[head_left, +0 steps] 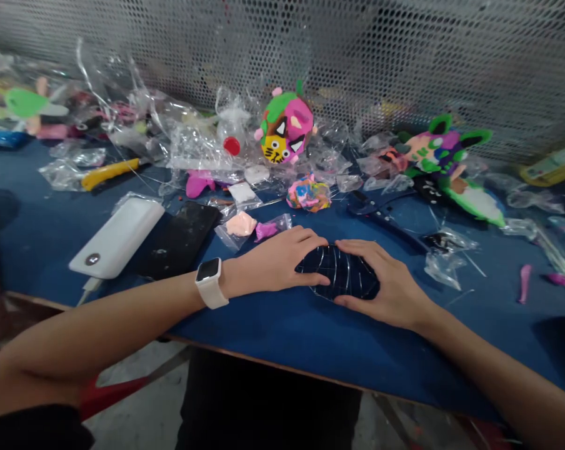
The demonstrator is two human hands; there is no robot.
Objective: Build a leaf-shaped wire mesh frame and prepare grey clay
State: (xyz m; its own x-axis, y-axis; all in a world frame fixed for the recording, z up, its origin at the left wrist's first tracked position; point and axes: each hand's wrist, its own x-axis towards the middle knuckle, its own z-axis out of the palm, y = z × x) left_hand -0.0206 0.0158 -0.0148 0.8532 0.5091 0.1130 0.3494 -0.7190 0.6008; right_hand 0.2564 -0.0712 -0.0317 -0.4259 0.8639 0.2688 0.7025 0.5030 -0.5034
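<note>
A dark, rounded wire frame (341,273), ribbed with thin shiny strands, rests at the table's front part between my two hands. From its left end my left hand (294,259), with a white watch on the wrist, grips it between thumb and fingers. My right hand (388,284) curves round its right end, thumb below and fingers above. Just behind lie a lump of mixed-colour clay (309,192) and small bags of peach clay (240,224) and purple clay (266,231). Dark-handled pliers or cutters (385,220) lie behind my right hand.
A white power bank (117,236) with a cable and a black phone (182,240) lie left. A yellow cutter knife (110,174) is behind them. Clay-covered figures (287,128) and crumpled plastic bags (195,147) line the perforated metal panel (339,56). The table edge (264,361) runs close to me.
</note>
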